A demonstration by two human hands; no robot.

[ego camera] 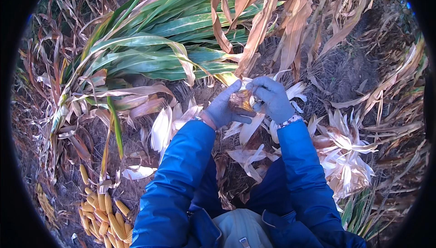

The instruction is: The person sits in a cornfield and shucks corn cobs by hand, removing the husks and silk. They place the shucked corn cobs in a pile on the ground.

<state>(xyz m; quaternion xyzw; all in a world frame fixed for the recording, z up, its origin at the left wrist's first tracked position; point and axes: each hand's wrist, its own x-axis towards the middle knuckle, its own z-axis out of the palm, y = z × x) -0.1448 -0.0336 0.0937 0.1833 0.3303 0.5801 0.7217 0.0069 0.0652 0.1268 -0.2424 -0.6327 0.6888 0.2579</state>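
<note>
Both my hands wear grey knit gloves and meet in front of me around a partly bared ear of corn (242,100). My left hand (220,106) cradles its left part, thumb above and fingers below. At the ear's right end, my right hand (271,97) has its fingers bent around the pale stub there. Its fingers partly hide that end. The visible kernels are yellow, with a reddish-brown patch towards the left. Loose pale husks (250,130) lie on the ground under my hands.
Husked corn ears (107,214) are heaped at the lower left, with another group (46,203) farther left. Green corn stalks (177,43) lie across the upper left. Dry standing leaves (259,19) hang ahead. A husk pile (345,159) sits beside my right arm.
</note>
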